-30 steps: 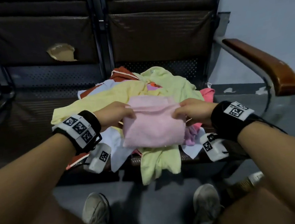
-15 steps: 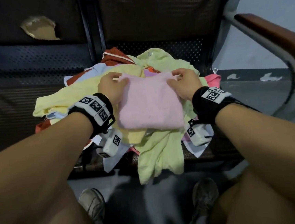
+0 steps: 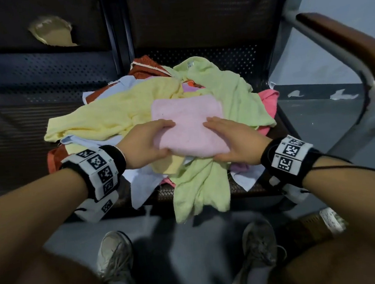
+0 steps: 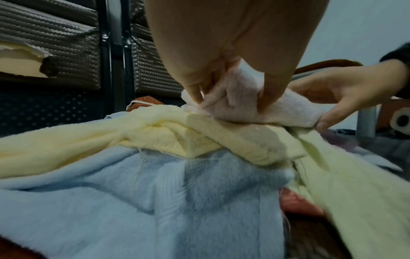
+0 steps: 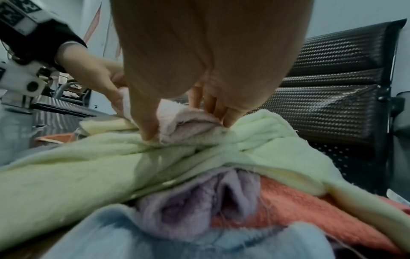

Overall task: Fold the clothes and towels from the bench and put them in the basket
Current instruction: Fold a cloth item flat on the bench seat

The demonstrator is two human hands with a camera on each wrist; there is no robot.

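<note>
**Both hands grip a folded pink towel atop the pile**

Where the bottom of the head view shows two worn grey sneakers (image 3: 115, 257) on the grey floor, bare forearms rise toward the middle of the frame, each wrist wrapped in a black band with white coded tags (image 3: 98, 170). Just above them, the left hand (image 3: 147, 143) and the right hand (image 3: 232, 141) take hold of the near corners of a folded pale pink terry towel (image 3: 187, 123) at the centre of the frame. On each hand the thumb runs under the near edge while the fingers lie over the top, so both are clamped on the cloth. From the left wrist, the thumb and fingers (image 4: 275, 84) pinch a bunched fold of the same pink towel (image 4: 241, 105); from the right wrist, the fingers (image 5: 144, 119) press into its layered edge (image 5: 188, 122).

Under the pink towel lies a heap of loose laundry: a pale yellow towel (image 3: 111, 116) spreading to the left, a light green towel (image 3: 230, 97) draping right and hanging over the seat's front edge, a light blue cloth (image 4: 133, 201) lower down, and a coral pink piece (image 3: 267, 98) at the right.

All of it sits on a dark perforated metal bench (image 3: 220, 57), whose woven backrest fills the upper frame; a torn patch of exposed foam (image 3: 52, 32) shows at upper left, and a brown wooden armrest (image 3: 350, 43) curves down at upper right.
</note>
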